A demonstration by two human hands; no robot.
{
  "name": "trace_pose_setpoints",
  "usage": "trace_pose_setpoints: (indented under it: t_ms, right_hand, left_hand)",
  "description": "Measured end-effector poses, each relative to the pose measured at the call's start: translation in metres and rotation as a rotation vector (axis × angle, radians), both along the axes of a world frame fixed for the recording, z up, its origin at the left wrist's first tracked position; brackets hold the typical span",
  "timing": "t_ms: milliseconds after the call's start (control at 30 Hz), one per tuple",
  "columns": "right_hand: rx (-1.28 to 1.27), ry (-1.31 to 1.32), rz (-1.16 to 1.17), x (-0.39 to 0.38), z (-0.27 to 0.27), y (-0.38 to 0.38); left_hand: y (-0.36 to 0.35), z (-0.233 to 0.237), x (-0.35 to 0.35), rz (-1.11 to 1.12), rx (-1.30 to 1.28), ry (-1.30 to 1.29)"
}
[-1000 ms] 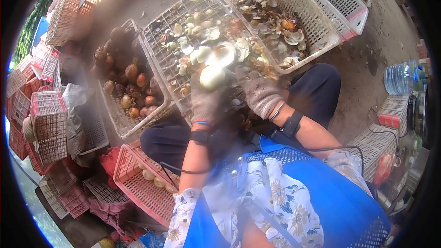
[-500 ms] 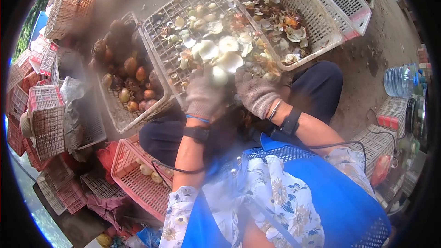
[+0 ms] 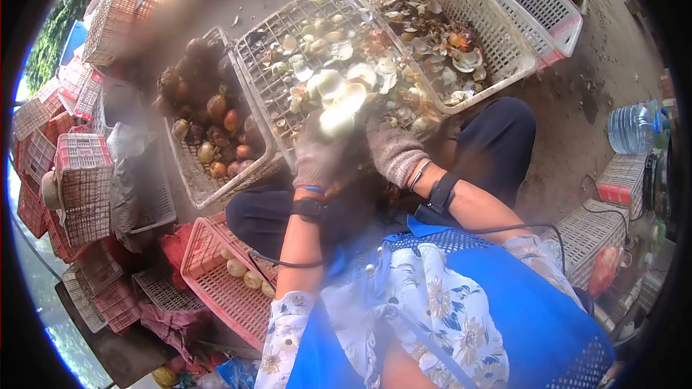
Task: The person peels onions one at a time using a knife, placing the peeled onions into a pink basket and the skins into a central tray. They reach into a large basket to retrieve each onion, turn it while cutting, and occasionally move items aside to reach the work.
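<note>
My left hand, in a worn knitted glove, curls round a pale peeled onion at the near edge of an upturned white crate. My right hand, gloved too, is close beside it with bent fingers; blur and shadow hide what it grips, if anything. White onion layers and scraps lie on the crate's grid just beyond both hands. To the left, a crate holds brown unpeeled onions.
A deep white crate of onion skins stands at the right. By my left knee a pink crate contains several peeled onions. Stacked crates line the far left; a water jug is at the right.
The view has shifted slightly, so the crates on the left appear further right and lower. Both hands remain close together at the crate's edge, with the pale onion by the left fingers.
</note>
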State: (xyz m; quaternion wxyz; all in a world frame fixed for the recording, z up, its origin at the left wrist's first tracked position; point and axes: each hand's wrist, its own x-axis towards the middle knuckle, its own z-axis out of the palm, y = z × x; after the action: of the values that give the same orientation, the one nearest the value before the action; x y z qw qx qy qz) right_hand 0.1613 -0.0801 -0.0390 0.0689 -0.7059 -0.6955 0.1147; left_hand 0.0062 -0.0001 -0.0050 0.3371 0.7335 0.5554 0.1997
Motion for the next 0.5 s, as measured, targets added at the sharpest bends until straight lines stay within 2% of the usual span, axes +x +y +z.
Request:
trace_pose_setpoints:
  t_ms: [67, 167, 233, 300, 333, 433, 467, 500]
  right_hand:
    - [0.037, -0.020, -0.010, 0.003, 0.000, 0.005]
    - [0.094, -0.026, 0.006, 0.005, 0.001, 0.004]
    - [0.120, -0.022, 0.033, 0.006, 0.005, 0.001]
    - [-0.056, -0.015, -0.059, -0.004, 0.011, -0.009]
    - [-0.071, 0.091, -0.069, -0.004, 0.013, -0.011]
    - [-0.225, 0.025, -0.068, -0.010, 0.021, -0.006]
    - [-0.173, 0.027, -0.064, -0.015, 0.011, -0.010]
    - [-0.208, -0.263, 0.080, -0.026, 0.005, -0.011]
  left_hand:
    - [0.004, 0.010, 0.004, -0.041, -0.005, 0.045]
    - [0.002, 0.028, 0.011, -0.104, 0.137, 0.184]
    - [0.007, 0.033, 0.020, -0.236, 0.123, 0.316]
    - [0.008, 0.030, 0.022, -0.249, 0.097, 0.351]
    - [0.007, 0.030, 0.023, -0.202, 0.095, 0.319]
    - [0.005, 0.017, 0.018, -0.145, 0.167, 0.258]
    - [0.004, 0.020, 0.018, -0.076, 0.072, 0.208]
    - [0.003, 0.028, 0.020, -0.003, -0.017, 0.151]
